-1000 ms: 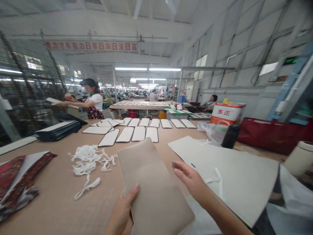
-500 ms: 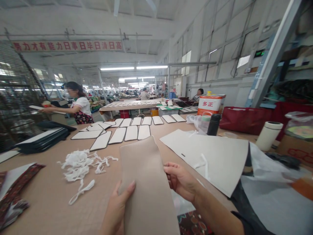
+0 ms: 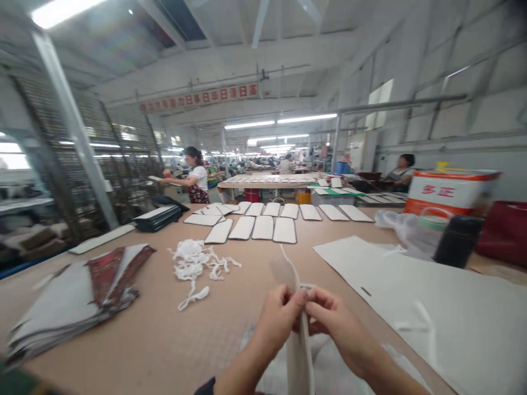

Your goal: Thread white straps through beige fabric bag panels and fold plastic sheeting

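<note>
A beige panel stands edge-on to me, so it shows only as a thin vertical strip. My left hand and my right hand pinch its upper edge from either side, fingertips nearly touching. A thin white strip curls by my fingers. Both hands hover over the brown table.
A tangle of white strips lies left of my hands. Rows of white-edged panels sit farther back. A large white sheet covers the right. A stack of patterned pieces is at left. A black bottle and tin stand at right. A person works beyond the table.
The panel has turned from flat-facing to edge-on. Both hands came together at its top edge. My view swung left.
</note>
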Demonstrator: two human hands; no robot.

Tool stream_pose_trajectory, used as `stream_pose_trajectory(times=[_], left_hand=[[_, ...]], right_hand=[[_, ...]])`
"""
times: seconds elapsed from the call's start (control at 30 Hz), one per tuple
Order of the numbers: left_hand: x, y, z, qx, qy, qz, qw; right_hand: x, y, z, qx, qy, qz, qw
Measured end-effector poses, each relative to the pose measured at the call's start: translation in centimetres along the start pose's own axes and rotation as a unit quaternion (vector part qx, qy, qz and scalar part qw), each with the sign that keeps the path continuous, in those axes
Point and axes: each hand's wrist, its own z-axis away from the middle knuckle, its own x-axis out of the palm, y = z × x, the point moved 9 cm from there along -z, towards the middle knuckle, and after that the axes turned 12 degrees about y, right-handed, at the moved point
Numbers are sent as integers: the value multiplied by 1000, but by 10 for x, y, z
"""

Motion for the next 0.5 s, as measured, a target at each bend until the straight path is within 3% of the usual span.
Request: stream_pose_trajectory(times=[0.2,0.4,0.5], left_hand=[[0,-1,2,-54,-64,97,992],[-7,18,-2,-8,-57,12,998],[-16,25,-7,5,-49,19,999]], right_hand=[[-3,9,-13,31,-25,27,999],[1,-5,-16,-22,-15,74,997],[-10,-14,-24,-43,0,86,995]])
